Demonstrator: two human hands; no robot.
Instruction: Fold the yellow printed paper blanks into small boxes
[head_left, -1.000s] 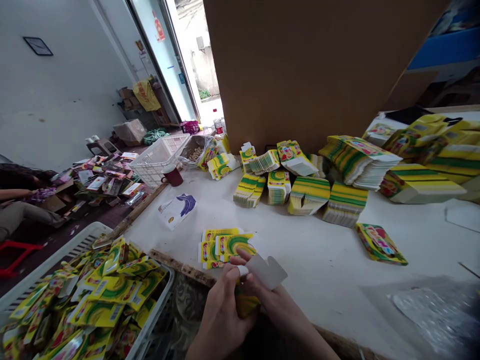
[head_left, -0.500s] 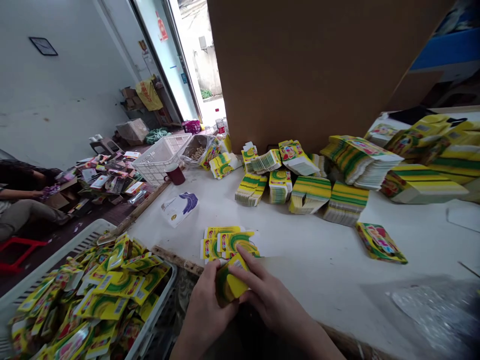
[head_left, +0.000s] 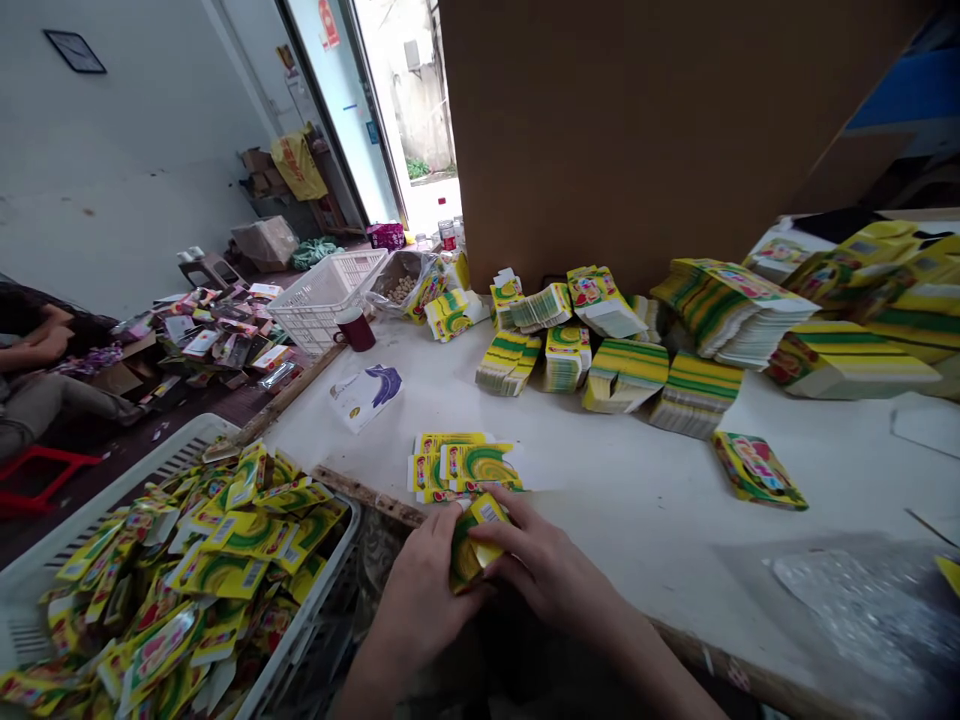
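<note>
Fingers of our left hand [head_left: 424, 600] and right hand [head_left: 551, 572] grip a small yellow-green carton [head_left: 471, 548] from both sides, just nearer us than the pile of flat cartons [head_left: 461, 466]; a white basket [head_left: 142, 478] lies left of that pile.

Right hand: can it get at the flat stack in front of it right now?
Probably yes. The flat stack lies on the table just past the right hand, nothing between. But that hand and the left hand both hold a box.
</note>
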